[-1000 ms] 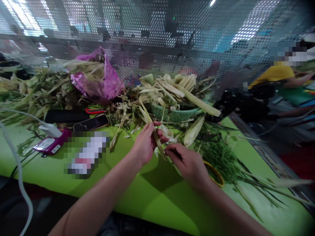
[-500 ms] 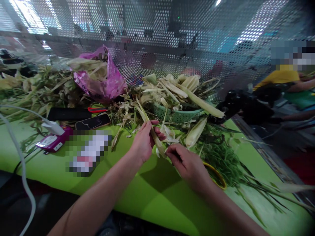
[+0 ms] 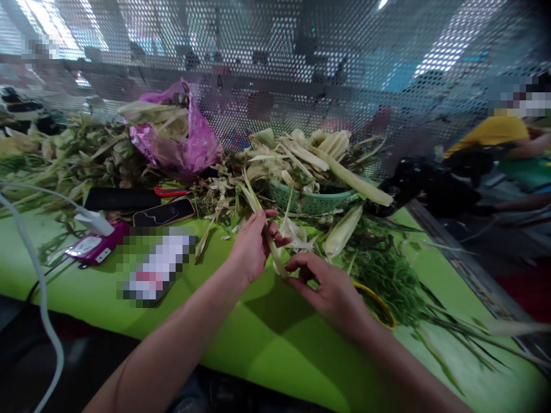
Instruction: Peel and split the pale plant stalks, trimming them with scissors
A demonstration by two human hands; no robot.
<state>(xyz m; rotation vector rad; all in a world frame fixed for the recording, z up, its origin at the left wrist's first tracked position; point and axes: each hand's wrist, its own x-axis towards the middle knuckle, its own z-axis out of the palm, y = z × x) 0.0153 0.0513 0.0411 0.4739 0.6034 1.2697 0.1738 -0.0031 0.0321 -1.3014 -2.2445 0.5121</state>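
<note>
Mid-frame, the left hand grips a husk; the right hand pinches its lower end. A basket sits just right of centre.

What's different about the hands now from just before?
The right hand has spread its thumb and finger into a wider loop, at the lower end of the husk strip. The left hand still holds the strip; the green basket stayed put.
</note>
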